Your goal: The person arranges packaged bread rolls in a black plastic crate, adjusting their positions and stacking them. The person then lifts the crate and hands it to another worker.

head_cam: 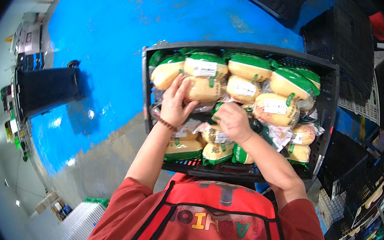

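Observation:
A black plastic crate (243, 47) stands before me, filled with rows of pale-yellow root vegetables in clear and green plastic packs (278, 110). Several packs bear white labels. My left hand (175, 105), with a beaded bracelet at the wrist, lies palm down on the left side of the load. Its fingers are apart, and the fingertips touch a pack (204, 89). Near the crate's middle, the curled fingers of my right hand (233, 121) pinch green plastic wrapping (216, 110). The hand hides most of what it grips. Just below it sits a labelled pack (218, 137).
Dark crates (339, 41) are stacked at the upper right, with more black crates (345, 166) along the right side. A dark wheeled bin (48, 87) stands on the blue floor (124, 59) at left. White ridged stacked material (77, 222) is at lower left.

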`<state>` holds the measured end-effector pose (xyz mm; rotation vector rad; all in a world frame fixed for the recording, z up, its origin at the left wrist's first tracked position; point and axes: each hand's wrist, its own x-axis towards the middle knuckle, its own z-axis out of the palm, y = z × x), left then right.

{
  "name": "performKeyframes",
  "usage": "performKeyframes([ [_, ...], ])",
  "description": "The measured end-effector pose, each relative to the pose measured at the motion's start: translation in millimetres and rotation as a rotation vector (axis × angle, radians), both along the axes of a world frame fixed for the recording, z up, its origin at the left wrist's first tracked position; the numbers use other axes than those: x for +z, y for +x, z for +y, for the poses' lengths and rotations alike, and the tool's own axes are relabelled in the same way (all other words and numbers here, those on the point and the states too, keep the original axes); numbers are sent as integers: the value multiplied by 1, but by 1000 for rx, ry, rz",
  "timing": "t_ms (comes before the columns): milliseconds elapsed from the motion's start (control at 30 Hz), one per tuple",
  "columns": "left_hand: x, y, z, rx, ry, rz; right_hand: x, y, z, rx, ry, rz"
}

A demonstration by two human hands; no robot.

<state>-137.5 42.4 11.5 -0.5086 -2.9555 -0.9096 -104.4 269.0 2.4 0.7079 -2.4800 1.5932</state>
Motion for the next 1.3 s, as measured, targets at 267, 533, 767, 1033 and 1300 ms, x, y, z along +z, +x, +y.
performKeyframes([
  [267, -2, -4, 2, -31, -21, 30, -11, -9, -11, 55, 13, 58],
  [533, -5, 0, 4, -17, -63, 35, -18, -17, -32, 143, 211, 156],
  [767, 20, 11, 63, 19, -206, 159, 54, 0, 25, -136, 201, 252],
  [1033, 22, 17, 120, -188, -540, -153, 23, 42, 92, -331, 662, 211],
  [1300, 36, 24, 141, -366, 35, -58, 44, 26, 155, -623, 209, 88],
])
